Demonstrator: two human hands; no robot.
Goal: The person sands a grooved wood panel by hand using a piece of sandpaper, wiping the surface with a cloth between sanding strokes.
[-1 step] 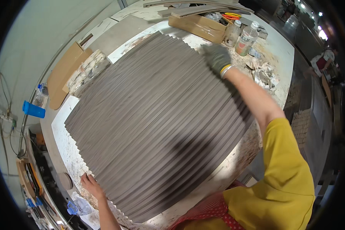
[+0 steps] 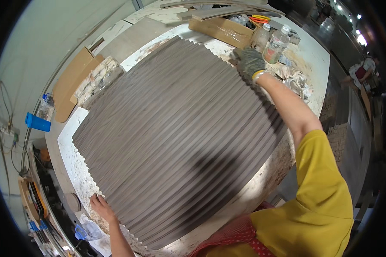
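Observation:
A large square panel (image 2: 171, 141) of thin grey-brown wood-grain strips, laid side by side with stepped ends, lies on the white worktable. My bare left hand (image 2: 103, 207) rests at its near left edge, fingers a little apart and gripping nothing. My right hand (image 2: 249, 62) wears a grey-green work glove with a yellow cuff. It is at the panel's far right edge, beside the bottles, its fingers bent and together. Whatever is under those fingers is hidden. A dark shadow falls over the panel's near right part.
A cardboard box (image 2: 221, 32) and two clear bottles (image 2: 275, 45) stand at the far side, near crumpled wrapping (image 2: 298, 83). On the left are a stained block (image 2: 101, 81), a blue cup (image 2: 37, 122) and a plastic jug (image 2: 89, 231). A person (image 2: 362, 70) is off to the right.
My gloved right hand has shifted slightly to the right, outward over the panel's edge toward the bottles. My left hand and the panel stay put.

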